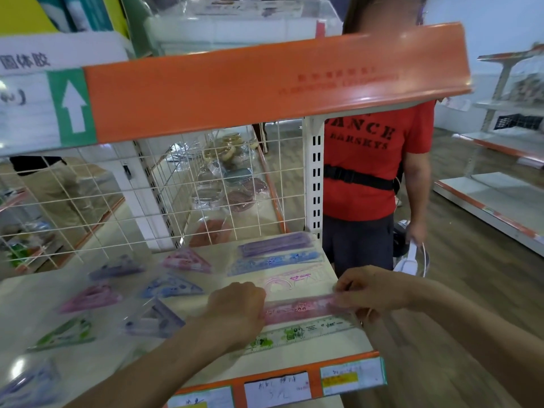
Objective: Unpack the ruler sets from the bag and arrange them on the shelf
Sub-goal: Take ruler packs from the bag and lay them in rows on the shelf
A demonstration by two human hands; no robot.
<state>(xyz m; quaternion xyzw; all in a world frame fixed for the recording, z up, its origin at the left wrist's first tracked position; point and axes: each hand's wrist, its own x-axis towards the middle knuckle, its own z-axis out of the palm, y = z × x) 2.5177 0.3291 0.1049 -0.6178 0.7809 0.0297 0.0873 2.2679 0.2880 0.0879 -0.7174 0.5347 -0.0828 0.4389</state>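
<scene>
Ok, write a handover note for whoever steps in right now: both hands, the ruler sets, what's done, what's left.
Hands: the left hand grips the left end of the pink set; the right hand pinches its right end.
Things: the pink set is low over the shelf, just behind the green set.
Done: the purple set and blue set lie further back, and the triangle sets to the left.
Left: lay the pink set down in the row. The bag is out of view, so the remaining count is unknown.
</scene>
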